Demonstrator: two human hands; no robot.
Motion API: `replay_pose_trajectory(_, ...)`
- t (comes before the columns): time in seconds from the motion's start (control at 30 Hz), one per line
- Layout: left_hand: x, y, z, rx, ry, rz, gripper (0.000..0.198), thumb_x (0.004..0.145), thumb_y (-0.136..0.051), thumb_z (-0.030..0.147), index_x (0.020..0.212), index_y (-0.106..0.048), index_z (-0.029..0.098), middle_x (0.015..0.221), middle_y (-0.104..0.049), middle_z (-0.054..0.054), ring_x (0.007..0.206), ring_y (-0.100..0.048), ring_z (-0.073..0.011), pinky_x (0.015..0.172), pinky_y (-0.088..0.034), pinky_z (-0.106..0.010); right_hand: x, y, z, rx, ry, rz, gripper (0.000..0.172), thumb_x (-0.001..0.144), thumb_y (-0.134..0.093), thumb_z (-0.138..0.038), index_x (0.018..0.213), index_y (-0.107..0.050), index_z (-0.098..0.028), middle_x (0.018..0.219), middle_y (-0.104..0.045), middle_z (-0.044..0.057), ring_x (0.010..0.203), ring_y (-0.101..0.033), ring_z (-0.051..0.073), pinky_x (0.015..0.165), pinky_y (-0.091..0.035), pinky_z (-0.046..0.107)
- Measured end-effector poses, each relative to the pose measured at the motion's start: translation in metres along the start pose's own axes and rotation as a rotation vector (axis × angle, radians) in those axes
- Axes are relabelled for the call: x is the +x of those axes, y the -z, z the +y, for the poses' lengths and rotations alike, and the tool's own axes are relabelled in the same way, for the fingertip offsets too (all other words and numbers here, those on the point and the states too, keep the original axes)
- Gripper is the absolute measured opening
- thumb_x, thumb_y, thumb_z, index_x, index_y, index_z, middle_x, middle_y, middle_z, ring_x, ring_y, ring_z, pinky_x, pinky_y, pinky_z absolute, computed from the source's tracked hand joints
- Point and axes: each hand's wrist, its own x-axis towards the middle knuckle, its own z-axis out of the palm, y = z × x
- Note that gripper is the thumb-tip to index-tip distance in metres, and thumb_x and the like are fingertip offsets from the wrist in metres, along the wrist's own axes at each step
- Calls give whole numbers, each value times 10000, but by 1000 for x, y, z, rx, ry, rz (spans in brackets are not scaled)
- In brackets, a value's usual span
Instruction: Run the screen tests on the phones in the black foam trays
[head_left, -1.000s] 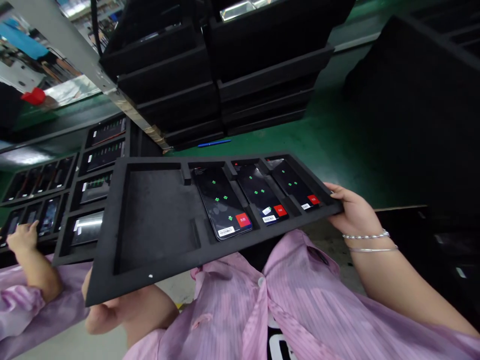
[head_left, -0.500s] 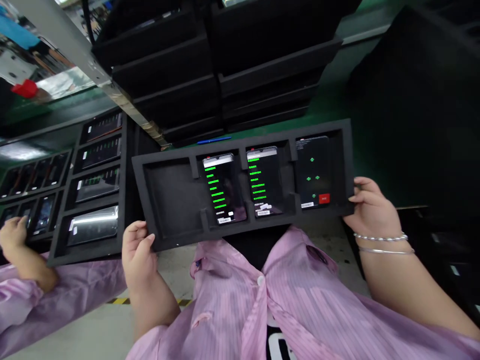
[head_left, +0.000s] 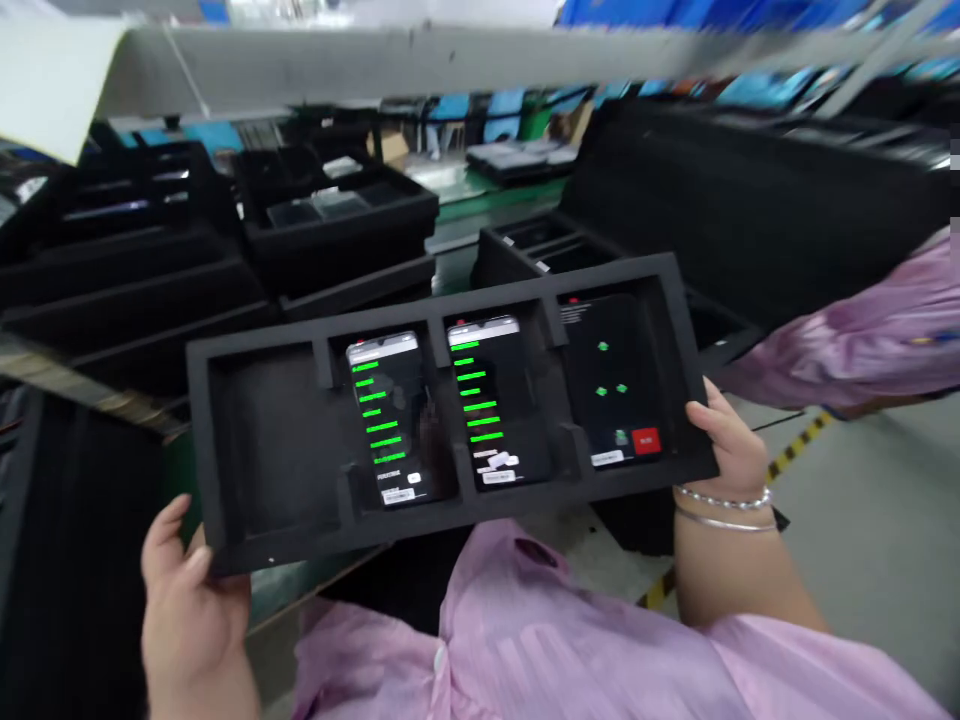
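Between my two hands is a long black foam tray with a row of compartments, tilted with its right end higher. My left hand grips its lower left corner, thumb on the near edge. Closed on the right end is my right hand, with two bracelets at the wrist. The leftmost compartment holds nothing. Two smartphones, one left of centre and one near the middle, show green text lines. In the rightmost compartment, a third smartphone shows small green marks and a red button. My fingers beneath the tray are hidden.
Black foam trays are stacked behind on the left. More black trays stand at the right, beside another person's pink sleeve. A grey shelf beam crosses above. Yellow-black floor tape runs at the right.
My view has swung to the right and up, away from the co-worker at the left. The tray stays in both hands, its phones still in their compartments.
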Motion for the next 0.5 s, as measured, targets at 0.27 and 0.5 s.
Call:
replay_pose_trajectory(0.27,6,-57,-46,504,-303,-614,748,897,-631,530,1550,-333,320,1587,-455,-124,1389,-526,-322,1172,-405,-580,8,12,-48,446,32,472,384,961,-361,-212,1013,-740,-184,1048,-731,87,923,-733,225,764,-677,381)
replay_pose_trajectory(0.5,-5,-57,-122,1057,-500,-763,662,947,-446,592,1472,-529,197,1592,-460,-133,1489,-402,-368,1207,-354,-612,59,3,-43,559,7,525,340,1039,-347,-179,1062,-686,-176,919,-727,38,700,-712,172,537,-635,279)
